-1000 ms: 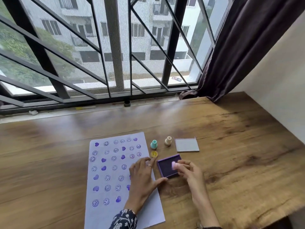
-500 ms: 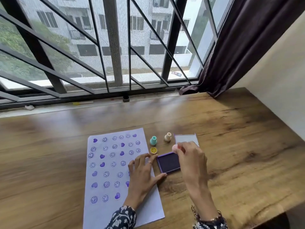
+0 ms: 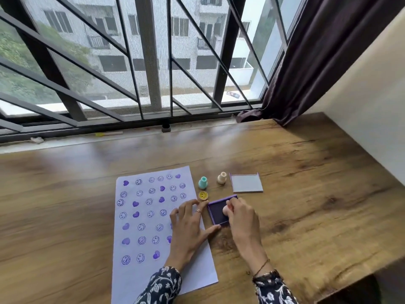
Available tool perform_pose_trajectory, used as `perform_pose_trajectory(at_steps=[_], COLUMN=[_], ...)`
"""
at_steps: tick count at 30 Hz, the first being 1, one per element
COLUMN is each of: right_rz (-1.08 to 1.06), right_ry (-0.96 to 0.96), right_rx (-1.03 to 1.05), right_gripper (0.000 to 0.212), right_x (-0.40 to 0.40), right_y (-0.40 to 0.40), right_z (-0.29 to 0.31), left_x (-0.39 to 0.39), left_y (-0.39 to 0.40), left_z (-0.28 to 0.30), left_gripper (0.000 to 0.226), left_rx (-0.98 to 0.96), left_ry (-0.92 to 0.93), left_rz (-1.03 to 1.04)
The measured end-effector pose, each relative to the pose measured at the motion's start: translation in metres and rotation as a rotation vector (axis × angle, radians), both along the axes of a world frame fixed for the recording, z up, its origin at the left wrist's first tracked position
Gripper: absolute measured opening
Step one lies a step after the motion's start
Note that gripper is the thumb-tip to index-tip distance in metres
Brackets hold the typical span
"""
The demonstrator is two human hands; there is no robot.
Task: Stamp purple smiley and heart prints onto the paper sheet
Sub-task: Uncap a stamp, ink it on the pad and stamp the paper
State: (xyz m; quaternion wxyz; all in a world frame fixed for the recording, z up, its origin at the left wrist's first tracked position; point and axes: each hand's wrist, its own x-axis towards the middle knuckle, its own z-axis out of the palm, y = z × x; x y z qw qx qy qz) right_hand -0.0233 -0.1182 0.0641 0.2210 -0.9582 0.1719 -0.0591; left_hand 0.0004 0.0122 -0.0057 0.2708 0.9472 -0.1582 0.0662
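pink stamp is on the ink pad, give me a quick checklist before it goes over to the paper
1. Pink stamp held by right hand: ok.
2. Stamp face on the ink pad: ok.
3. Face fully inked: cannot tell.
4. Left hand flat on the paper sheet, steadying it: ok.
5. Free space for a print: ok, bare paper near the bottom edge.
6. Left hand clear of the right-hand column: not ok, it covers prints there.

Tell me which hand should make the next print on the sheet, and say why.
Right. The right hand already grips the pink stamp on the purple ink pad, so it probably carries it over. The left hand lies flat on the paper sheet, well placed to steady it.
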Motion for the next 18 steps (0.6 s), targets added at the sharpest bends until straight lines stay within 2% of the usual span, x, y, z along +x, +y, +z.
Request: perform_pose_trajectory(at_steps=[4, 7, 11, 14, 18], right_rz=[-0.012, -0.009, -0.06, -0.118, -0.105], right_ry=[0.035, 0.026, -0.094, -0.13, -0.082], right_rx=[0.02, 0.037, 0.235, 0.406, 0.501], right_gripper=[0.008, 0.007, 0.011, 0.009, 0.015], right_x=[0.002, 0.001, -0.012, -0.026, -0.042], right_y=[-0.001, -0.002, 0.006, 0.017, 0.038], right_z=[0.003, 0.007, 0.011, 0.015, 0.013], left_x=[0.0, 0.0, -0.002, -0.009, -0.024], left_y=[0.001, 0.005, 0.039, 0.091, 0.147], left_z=[0.008, 0.014, 0.023, 0.026, 0.024], left_gripper=[0.071, 0.083, 0.081, 0.079, 0.09], left_rx=[0.004, 0.007, -0.098, -0.04, 0.115], left_ry=[0.048, 0.139, 0.159, 0.134, 0.267], left_rz=[-0.01, -0.064, -0.144, -0.173, -0.231])
